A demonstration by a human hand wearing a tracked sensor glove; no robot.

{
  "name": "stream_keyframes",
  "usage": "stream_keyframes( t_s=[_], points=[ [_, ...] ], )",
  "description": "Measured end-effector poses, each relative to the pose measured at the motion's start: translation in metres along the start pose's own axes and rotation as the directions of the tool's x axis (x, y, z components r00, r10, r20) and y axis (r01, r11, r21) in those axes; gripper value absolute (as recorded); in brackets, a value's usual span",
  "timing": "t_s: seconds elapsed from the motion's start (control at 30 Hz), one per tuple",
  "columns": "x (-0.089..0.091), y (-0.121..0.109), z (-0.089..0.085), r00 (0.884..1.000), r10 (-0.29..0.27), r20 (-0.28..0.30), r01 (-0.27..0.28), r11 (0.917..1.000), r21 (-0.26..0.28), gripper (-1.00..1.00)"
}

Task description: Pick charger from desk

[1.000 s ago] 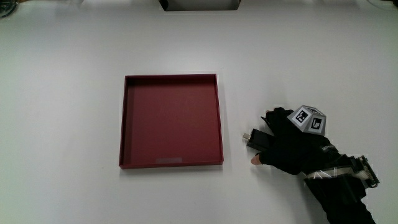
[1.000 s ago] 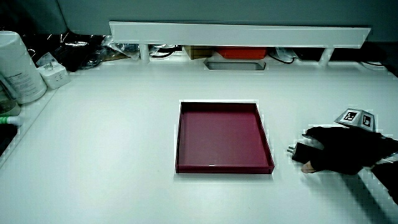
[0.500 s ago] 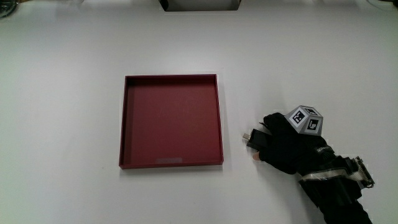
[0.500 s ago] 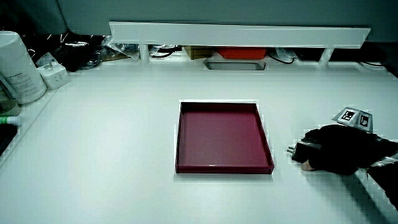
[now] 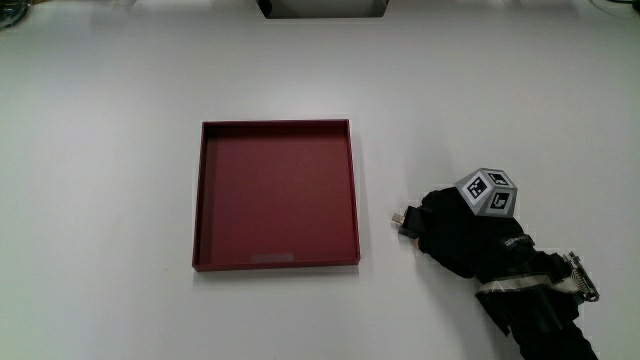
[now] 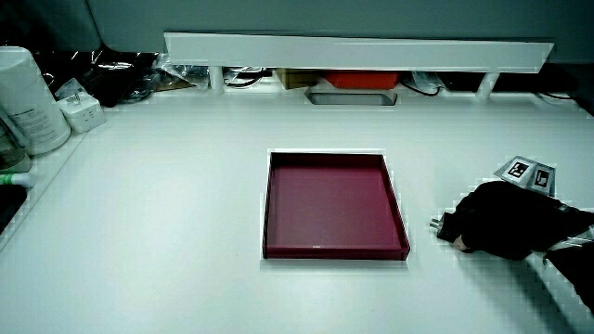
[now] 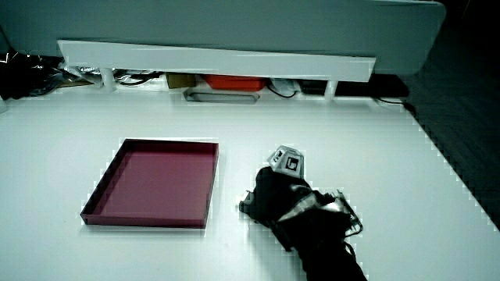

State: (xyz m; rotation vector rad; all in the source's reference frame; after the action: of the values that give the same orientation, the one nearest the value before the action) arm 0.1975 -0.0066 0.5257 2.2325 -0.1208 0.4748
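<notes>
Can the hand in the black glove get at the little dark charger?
Probably yes: the black-gloved hand is already curled over the small dark charger on the white table beside the red square tray, with nothing between them.

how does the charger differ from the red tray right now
The charger is small and dark, while the red tray is broad, square and shallow. The charger is nearly covered by the hand, with only its end poking out toward the tray; the tray lies fully exposed and holds nothing. Both are at the table surface, side by side and apart.
</notes>
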Motion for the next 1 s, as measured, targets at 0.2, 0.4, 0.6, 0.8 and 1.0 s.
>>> stream_keyframes(
  t_s=[0.2, 0.4, 0.6, 0.8, 1.0],
  points=[
    [-0.002, -0.001, 0.0, 1.0, 0.019, -0.001, -0.019, 0.9998, 0.01, 1.0],
    [-0.004, -0.002, 0.0, 0.999, 0.034, 0.007, -0.034, 0.9994, 0.005, 1.0],
    [-0.01, -0.005, 0.012, 0.997, 0.071, -0.004, -0.071, 0.9966, 0.042, 1.0],
    [-0.031, -0.011, 0.032, 0.992, 0.126, -0.003, -0.125, 0.9883, 0.087, 1.0],
    [-0.068, -0.013, 0.044, 0.973, 0.21, -0.095, -0.207, 0.9774, 0.045, 1.0]
  ],
)
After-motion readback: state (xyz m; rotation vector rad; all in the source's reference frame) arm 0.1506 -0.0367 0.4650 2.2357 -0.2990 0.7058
